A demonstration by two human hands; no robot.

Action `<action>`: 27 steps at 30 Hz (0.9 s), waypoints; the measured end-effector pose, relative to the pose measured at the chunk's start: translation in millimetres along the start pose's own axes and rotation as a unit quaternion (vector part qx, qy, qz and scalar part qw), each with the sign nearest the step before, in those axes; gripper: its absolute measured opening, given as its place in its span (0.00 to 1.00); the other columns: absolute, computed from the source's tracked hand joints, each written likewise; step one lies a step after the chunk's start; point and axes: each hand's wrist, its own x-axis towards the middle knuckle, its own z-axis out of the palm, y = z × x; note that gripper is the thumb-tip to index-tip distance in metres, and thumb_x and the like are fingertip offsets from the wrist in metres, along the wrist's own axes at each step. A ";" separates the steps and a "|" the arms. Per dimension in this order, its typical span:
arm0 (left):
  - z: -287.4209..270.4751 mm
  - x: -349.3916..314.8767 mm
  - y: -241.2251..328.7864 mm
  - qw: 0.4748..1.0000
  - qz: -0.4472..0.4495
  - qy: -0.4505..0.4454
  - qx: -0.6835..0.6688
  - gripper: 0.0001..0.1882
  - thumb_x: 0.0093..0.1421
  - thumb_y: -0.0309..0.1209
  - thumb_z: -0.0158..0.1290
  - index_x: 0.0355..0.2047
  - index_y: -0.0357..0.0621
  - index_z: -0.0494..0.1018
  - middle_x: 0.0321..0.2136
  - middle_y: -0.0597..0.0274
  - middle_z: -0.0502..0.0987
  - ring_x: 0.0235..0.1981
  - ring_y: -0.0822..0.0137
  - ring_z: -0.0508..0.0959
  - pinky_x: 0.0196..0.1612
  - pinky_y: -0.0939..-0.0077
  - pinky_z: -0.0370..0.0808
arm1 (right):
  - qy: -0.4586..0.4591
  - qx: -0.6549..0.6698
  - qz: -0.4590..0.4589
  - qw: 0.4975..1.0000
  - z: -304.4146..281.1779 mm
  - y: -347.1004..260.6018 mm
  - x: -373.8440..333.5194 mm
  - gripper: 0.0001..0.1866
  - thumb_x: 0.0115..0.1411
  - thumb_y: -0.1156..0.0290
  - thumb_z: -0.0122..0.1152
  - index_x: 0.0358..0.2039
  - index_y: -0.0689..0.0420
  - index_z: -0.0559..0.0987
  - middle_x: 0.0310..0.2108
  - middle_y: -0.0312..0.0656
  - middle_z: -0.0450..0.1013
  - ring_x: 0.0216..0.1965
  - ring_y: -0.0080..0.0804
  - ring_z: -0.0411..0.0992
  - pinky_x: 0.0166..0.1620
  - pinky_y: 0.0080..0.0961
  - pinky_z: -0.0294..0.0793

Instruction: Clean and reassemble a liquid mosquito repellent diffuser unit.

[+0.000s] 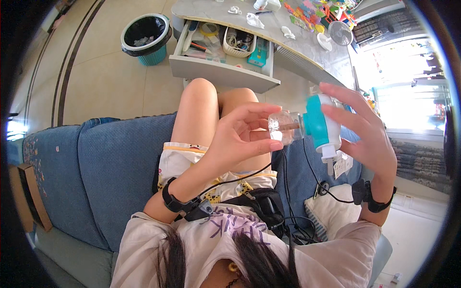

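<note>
My left hand (242, 137) pinches a small clear refill bottle (282, 129) between thumb and fingers; a dark wick shows inside it. The bottle lies sideways, its neck at the teal face of a plug-in vaporizer (317, 122). Whether the neck is screwed in or only touching, I cannot tell. My right hand (362, 122) grips the teal and white vaporizer from its right side, with the plug prongs pointing down toward me. Both are held up over my right thigh and the sofa.
Ahead stands a grey desk (297, 45) with an open drawer (223, 67) of odds and ends. On it are crumpled tissues (255, 20) and a small fan (340, 33). A lined teal bin (152, 56) is on the floor. Black cables (286, 192) hang by my lap on the blue sofa (122, 168).
</note>
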 end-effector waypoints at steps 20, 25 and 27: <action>10.0 -3.4 -1.5 0.996 -0.016 -0.047 0.071 0.32 0.57 0.32 0.53 0.57 0.40 0.51 0.44 0.56 0.70 0.40 0.68 0.74 0.44 0.71 0.72 | -0.048 -0.026 0.017 0.998 -1.8 -2.0 -0.1 0.33 0.30 0.77 0.70 0.44 0.53 0.75 0.46 0.43 0.70 0.44 0.41 0.70 0.44 0.31 0.72; 1.2 1.6 2.4 0.993 -0.091 -0.070 0.036 0.26 0.58 0.32 0.53 0.54 0.41 0.55 0.36 0.60 0.72 0.35 0.73 0.74 0.38 0.80 0.72 | -0.048 -0.018 0.011 0.999 -4.2 -4.1 -0.2 0.33 0.30 0.77 0.70 0.43 0.55 0.75 0.45 0.44 0.70 0.44 0.41 0.71 0.45 0.31 0.72; -1.7 2.5 2.2 0.988 -0.120 -0.079 0.053 0.25 0.59 0.34 0.51 0.53 0.40 0.57 0.34 0.61 0.73 0.34 0.73 0.74 0.38 0.80 0.72 | -0.050 -0.012 0.013 0.999 -4.3 -5.1 0.7 0.33 0.30 0.77 0.70 0.43 0.55 0.75 0.45 0.44 0.70 0.44 0.41 0.71 0.45 0.31 0.72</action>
